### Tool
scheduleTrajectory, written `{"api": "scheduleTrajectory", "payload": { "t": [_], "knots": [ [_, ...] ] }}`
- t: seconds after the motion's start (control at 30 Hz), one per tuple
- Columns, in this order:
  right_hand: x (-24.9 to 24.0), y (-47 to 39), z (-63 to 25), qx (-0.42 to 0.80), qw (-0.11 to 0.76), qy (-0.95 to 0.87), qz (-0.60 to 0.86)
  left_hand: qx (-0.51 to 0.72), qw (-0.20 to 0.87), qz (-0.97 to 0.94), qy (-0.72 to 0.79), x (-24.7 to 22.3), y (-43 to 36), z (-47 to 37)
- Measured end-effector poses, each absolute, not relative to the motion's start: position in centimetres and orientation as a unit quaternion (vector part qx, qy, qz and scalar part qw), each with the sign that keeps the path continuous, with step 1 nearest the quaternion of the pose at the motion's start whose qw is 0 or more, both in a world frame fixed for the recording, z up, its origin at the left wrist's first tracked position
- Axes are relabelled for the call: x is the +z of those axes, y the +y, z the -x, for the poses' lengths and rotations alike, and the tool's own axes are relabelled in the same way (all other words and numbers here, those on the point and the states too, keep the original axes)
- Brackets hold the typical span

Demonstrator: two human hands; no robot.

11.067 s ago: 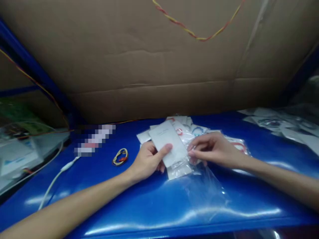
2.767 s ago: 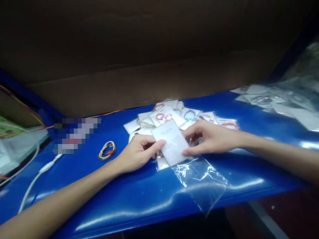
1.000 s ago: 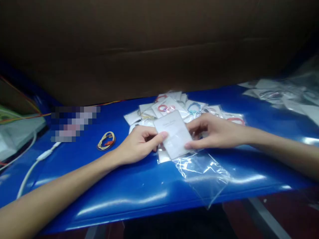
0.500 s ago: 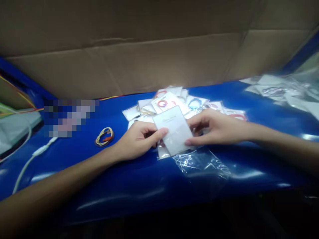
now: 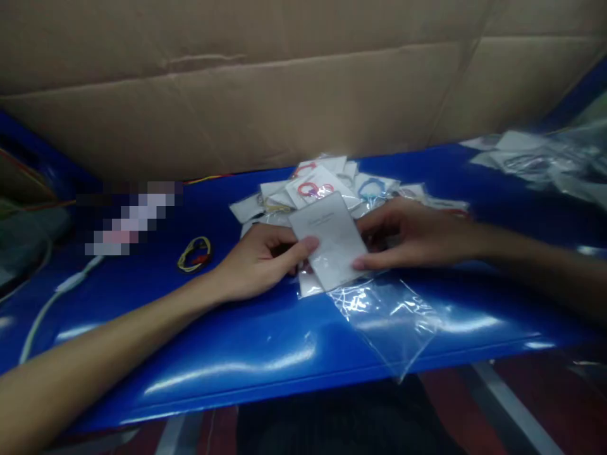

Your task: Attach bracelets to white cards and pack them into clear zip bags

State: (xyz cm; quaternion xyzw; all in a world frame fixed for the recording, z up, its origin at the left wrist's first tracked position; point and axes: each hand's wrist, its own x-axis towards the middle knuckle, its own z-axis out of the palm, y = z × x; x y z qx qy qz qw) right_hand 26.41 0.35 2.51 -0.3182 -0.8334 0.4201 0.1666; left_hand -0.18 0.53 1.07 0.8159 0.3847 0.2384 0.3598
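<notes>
Between both hands is a white card [image 5: 329, 237] with faint print near its top. My left hand [image 5: 258, 259] is closed on its left edge, thumb lying on the front. My right hand [image 5: 408, 234] pinches the lower right side, thumb at the corner and fingers behind. A clear plastic bag [image 5: 396, 322] stretches below the card over the table edge; whether the card is partly inside it I cannot tell. Just behind lies a pile of bagged white cards [image 5: 279, 193] with coloured bracelets, among them a red bracelet [image 5: 308, 189] and a blue one [image 5: 371, 188].
A coiled yellow and dark cord bracelet [image 5: 194, 254] lies left on the blue table [image 5: 237, 354]. Further left are a white cable [image 5: 38, 325] and a blurred-out object [image 5: 135, 218]. More plastic packets [image 5: 535, 155] lie at the far right. A cardboard wall [image 5: 303, 107] closes the back.
The camera view has tilted slightly down, showing more below the table edge. Both hands keep the same hold on the card, and the hanging bag shows more plainly.
</notes>
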Motion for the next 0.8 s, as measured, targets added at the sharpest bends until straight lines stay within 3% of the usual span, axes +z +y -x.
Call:
{"api": "scheduleTrajectory", "payload": {
  "t": [0.8],
  "knots": [
    [2.55, 0.36, -26.45, 0.415, 0.169, -0.842, 0.301, 0.236, 0.358, -0.824, 0.370, 0.91, 0.56, 0.31]
  ]
}}
